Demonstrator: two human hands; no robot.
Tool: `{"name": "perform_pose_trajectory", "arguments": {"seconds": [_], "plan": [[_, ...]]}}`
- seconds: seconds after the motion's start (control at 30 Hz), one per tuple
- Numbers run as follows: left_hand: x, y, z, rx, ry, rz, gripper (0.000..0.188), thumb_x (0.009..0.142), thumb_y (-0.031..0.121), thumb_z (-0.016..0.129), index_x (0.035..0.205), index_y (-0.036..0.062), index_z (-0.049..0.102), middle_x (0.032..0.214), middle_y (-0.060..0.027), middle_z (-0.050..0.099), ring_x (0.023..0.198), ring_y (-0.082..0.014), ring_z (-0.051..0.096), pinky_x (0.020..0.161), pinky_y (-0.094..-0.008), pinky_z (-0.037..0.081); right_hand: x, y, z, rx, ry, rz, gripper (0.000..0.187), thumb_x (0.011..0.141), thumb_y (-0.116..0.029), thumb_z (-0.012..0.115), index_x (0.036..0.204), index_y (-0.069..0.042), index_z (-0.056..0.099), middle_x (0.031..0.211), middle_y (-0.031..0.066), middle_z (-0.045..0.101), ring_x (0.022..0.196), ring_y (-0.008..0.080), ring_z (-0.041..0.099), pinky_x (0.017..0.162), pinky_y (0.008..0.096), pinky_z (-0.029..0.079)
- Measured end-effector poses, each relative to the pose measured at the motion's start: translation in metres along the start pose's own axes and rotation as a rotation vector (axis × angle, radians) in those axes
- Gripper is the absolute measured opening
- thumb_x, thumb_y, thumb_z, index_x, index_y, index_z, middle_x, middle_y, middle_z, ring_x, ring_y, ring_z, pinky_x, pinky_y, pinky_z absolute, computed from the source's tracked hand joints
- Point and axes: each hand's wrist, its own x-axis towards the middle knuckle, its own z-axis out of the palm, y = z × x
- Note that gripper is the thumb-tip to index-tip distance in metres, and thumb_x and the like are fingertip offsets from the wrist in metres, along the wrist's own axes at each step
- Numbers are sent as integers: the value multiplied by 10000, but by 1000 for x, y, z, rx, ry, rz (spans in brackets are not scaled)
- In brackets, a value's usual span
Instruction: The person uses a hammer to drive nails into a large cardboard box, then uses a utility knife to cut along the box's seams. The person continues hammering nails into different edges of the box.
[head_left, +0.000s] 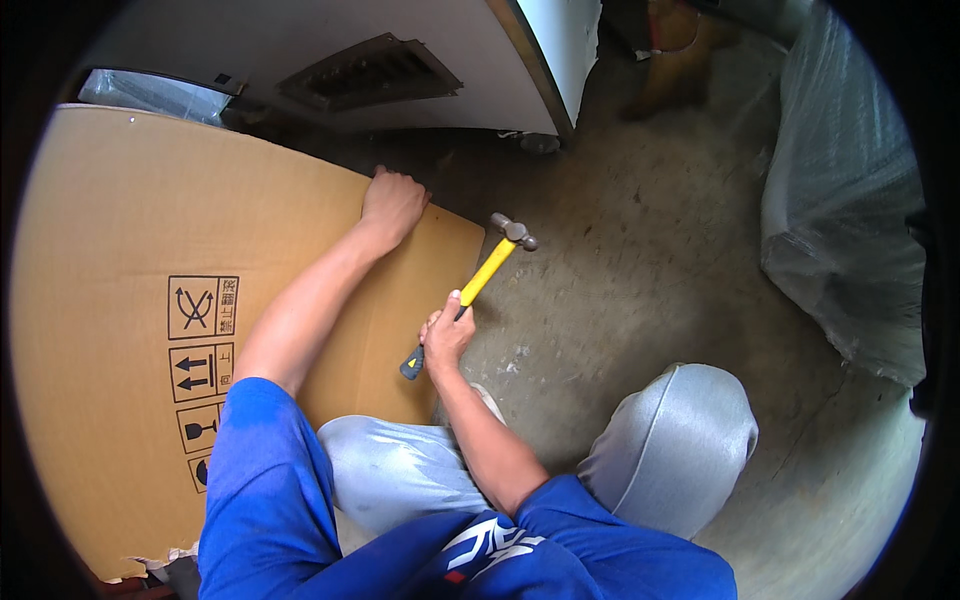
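Note:
A ball-peen hammer (488, 272) with a yellow shaft, a dark grip and a metal head is held in my right hand (449, 334), fingers wrapped round its handle. Its head points up and to the right, over the floor. My left hand (395, 208) rests at the far edge of a large brown cardboard sheet or box side (130, 220), with its fingers curled over that edge. The fingertips are hidden behind the cardboard. Black handling symbols are printed on the cardboard, left of my left forearm.
A grey metal cabinet (420, 40) with a vent panel (370, 72) stands beyond the cardboard. Something wrapped in clear plastic (840, 200) is at the right. The concrete floor (640, 230) lies between them. The cardboard's near left edge is torn (160, 560).

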Motion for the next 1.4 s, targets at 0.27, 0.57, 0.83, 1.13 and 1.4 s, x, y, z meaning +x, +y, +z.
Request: {"name": "perform_pose_trajectory", "arguments": {"seconds": [0.27,0.57,0.83,1.13,1.4], "plan": [[-1,-1,5,-23,-17,-4,450,1002,393,524,744,113,764,758,-110,731,779,-279,710,811,-436,472,-6,5,1,-100,-9,36,321,1063,-372,504,929,-93,418,516,6,419,341,123,413,312,303,339],[-2,1,4,-28,-41,-10,447,1002,390,519,750,110,758,765,-111,731,798,-279,709,831,-434,470,-8,-2,3,-203,-105,81,348,1062,-361,513,867,-88,421,519,5,423,339,125,417,319,306,350],[1,1,6,-2,-32,10,427,1006,377,519,760,125,762,765,-103,729,778,-281,701,839,-439,471,-6,-8,3,-162,-146,120,346,1064,-380,503,895,-91,416,524,14,429,339,127,412,310,302,341],[1,1,4,9,-80,5,435,1014,392,507,790,127,770,800,-96,738,819,-260,702,868,-425,465,-15,-12,9,-179,-199,205,350,1069,-379,493,891,-93,398,512,5,405,335,126,399,310,302,332],[-13,4,5,-23,113,101,193,862,179,608,814,70,759,973,-120,703,998,-268,652,884,-417,463,-8,-25,7,-10,-7,80,378,1062,-410,502,889,-97,382,511,-1,388,340,121,386,312,302,336]]}}
